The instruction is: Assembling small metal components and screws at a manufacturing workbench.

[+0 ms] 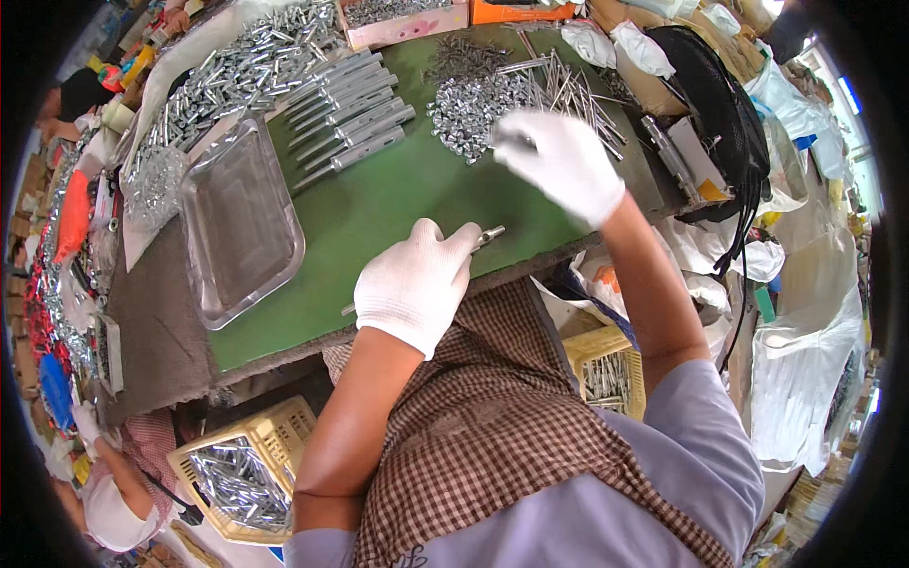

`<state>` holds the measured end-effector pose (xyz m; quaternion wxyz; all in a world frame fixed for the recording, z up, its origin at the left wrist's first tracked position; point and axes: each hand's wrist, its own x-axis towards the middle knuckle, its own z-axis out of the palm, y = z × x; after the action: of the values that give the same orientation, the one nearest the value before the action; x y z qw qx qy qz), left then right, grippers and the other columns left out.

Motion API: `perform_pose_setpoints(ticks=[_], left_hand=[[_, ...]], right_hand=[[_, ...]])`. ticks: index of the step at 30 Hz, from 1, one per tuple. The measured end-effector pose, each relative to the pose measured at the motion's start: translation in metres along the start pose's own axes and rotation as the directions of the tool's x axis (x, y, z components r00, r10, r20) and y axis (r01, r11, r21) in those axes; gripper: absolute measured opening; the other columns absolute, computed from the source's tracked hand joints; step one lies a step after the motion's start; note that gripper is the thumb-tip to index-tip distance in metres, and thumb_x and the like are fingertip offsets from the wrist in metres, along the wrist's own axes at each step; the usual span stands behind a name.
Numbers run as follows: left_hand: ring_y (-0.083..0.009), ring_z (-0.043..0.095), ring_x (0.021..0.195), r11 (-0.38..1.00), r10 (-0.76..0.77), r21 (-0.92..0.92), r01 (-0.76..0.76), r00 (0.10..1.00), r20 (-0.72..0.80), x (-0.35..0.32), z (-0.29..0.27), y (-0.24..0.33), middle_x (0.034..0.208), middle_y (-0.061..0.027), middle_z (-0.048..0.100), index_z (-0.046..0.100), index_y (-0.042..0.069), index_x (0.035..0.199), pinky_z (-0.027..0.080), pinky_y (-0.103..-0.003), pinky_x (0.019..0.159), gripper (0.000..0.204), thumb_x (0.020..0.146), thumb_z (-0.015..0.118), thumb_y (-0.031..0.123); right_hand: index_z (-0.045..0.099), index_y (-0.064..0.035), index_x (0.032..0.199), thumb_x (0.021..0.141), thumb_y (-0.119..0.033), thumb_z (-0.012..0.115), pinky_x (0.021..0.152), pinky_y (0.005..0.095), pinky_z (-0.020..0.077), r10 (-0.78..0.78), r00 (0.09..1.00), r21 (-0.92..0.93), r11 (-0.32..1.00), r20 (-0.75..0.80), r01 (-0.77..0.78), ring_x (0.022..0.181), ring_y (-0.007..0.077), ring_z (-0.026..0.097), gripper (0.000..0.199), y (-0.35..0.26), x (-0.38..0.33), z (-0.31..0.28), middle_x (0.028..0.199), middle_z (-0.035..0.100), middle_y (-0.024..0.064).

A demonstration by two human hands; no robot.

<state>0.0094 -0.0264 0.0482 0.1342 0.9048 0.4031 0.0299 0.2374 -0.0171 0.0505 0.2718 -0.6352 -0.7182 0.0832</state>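
Observation:
My left hand (pixel 417 284), in a white knit glove, is closed around a metal tube (pixel 490 237) over the green work mat. The tube's holed end sticks out past the thumb, and a thin rod end shows on the other side of the hand; the middle is hidden. My gloved right hand (pixel 561 163) hovers at the near right edge of a pile of small shiny metal cone-like pieces (pixel 478 109). Its fingers are curled together and slightly blurred, and what they hold, if anything, cannot be made out. Beyond my left hand lie several tubes with thin rods (pixel 355 133) in a row.
A metal tray (pixel 196 251) lies left on the green mat (pixel 379 204). Loose tubes (pixel 232 80) heap behind it. Long thin pins (pixel 578 95) and dark small parts (pixel 464 59) lie at the back. Crates of metal parts stand below, one yellow crate (pixel 284 431) at left. Another person (pixel 123 483) works at lower left.

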Motion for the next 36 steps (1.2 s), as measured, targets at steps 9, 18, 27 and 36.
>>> perform_pose_setpoints(ticks=[9, 18, 27, 36], left_hand=[[-0.0326, 0.064, 0.068, 1.000, 0.004, -0.005, -0.004, 1.000, 0.009, 0.000, -0.002, 0.001, 0.087, -0.0113, 0.059, 0.060, 0.024, 0.109, 0.052, -0.044, 0.060, 0.018, 0.092, 0.056, 0.026], [-0.0288, 0.063, 0.059, 0.999, 0.042, -0.013, -0.043, 0.995, -0.094, 0.001, 0.005, -0.002, 0.080, -0.0088, 0.055, 0.061, 0.022, 0.100, 0.052, -0.043, 0.051, 0.011, 0.090, 0.059, 0.024], [-0.0282, 0.063, 0.059, 1.000, 0.030, -0.005, -0.031, 0.996, -0.088, 0.001, 0.006, -0.002, 0.081, -0.0086, 0.056, 0.062, 0.022, 0.101, 0.052, -0.043, 0.052, 0.011, 0.090, 0.059, 0.024], [-0.0306, 0.064, 0.068, 1.000, -0.026, -0.015, 0.027, 0.999, 0.035, 0.002, -0.001, 0.001, 0.085, -0.0092, 0.058, 0.061, 0.026, 0.107, 0.052, -0.043, 0.059, 0.017, 0.091, 0.056, 0.026]], right_hand=[[0.068, -0.0103, 0.089, 0.083, -0.021, 0.066, 0.067, 0.0397, 0.0519, -0.117, 0.993, 0.029, 0.993, 0.035, 0.116, 0.078, 0.0288, 0.064, 0.013, -0.034, -0.060, 0.020, 0.081, 0.065, 0.0083], [0.066, -0.0031, 0.086, 0.084, -0.023, 0.067, 0.068, 0.0416, 0.0477, 0.199, 0.942, -0.041, 0.975, -0.270, -0.218, 0.076, 0.0345, 0.060, 0.020, 0.016, -0.012, 0.017, 0.076, 0.060, 0.0144], [0.066, -0.0011, 0.092, 0.087, -0.018, 0.067, 0.074, 0.0334, 0.0493, 0.261, 0.945, 0.158, 0.960, -0.198, -0.232, 0.080, 0.0241, 0.065, 0.018, 0.020, -0.021, 0.005, 0.088, 0.067, 0.0122], [0.063, -0.0047, 0.093, 0.084, -0.013, 0.065, 0.072, 0.0368, 0.0509, 0.094, 0.995, -0.067, 0.993, -0.044, -0.097, 0.081, 0.0292, 0.065, 0.012, -0.008, -0.038, 0.008, 0.086, 0.066, 0.0126]])
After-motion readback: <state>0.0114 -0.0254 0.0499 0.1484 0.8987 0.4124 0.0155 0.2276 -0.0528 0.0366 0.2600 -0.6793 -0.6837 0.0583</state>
